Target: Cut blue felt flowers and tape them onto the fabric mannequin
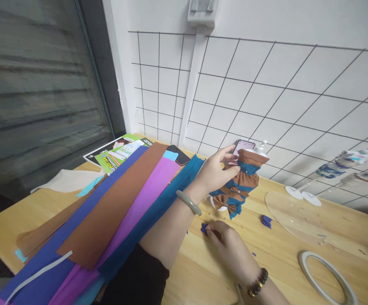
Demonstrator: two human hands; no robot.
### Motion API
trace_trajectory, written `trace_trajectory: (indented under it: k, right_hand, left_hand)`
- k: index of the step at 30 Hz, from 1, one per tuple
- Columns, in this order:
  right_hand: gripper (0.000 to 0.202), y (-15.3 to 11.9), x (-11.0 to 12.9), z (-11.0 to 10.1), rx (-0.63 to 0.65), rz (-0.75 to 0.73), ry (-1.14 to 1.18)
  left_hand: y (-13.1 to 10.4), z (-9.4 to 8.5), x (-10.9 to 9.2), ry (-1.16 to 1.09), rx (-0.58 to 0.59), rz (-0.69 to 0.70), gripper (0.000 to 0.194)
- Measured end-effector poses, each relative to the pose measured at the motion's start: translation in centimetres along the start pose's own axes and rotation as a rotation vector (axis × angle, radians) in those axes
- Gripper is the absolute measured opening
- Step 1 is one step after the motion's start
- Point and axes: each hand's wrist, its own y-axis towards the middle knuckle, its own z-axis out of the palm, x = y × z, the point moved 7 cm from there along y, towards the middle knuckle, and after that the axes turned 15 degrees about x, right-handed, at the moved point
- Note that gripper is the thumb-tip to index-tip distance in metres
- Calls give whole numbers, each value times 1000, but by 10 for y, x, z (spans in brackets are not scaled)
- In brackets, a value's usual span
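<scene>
A miniature dress form [247,180] stands on the wooden table, tilted in view and dressed in brown and teal crepe paper with several brown bows. My left hand [216,171], with a bangle at the wrist, grips its upper part between thumb and fingers; some fingertips are hidden behind it. Lower down, close to the tabletop, my right hand [227,243] wears a beaded bracelet. Its fingers pinch a small crumpled dark-blue piece of crepe paper [204,229]. Another dark-blue paper piece [266,221] lies to the right of that hand.
Long crepe paper strips [117,199] in brown, blue, purple and teal cover the left side. Leaflets [115,159] and a dark phone [177,156] lie behind. A lit phone [244,147] leans near the wall grid. Rightward are a tape roll [327,277] and other small dress forms [339,165].
</scene>
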Motion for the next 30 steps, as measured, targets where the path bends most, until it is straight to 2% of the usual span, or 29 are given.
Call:
trace_trajectory:
  k: [18,30]
  right_hand:
    - [19,0,-5,2,20,11,75]
    - [25,-3,-6,-1,-40,-17,67]
  left_hand:
    - [0,0,0,2,7,-9,55]
    - [-1,-2,0,-2,-7,-4,55]
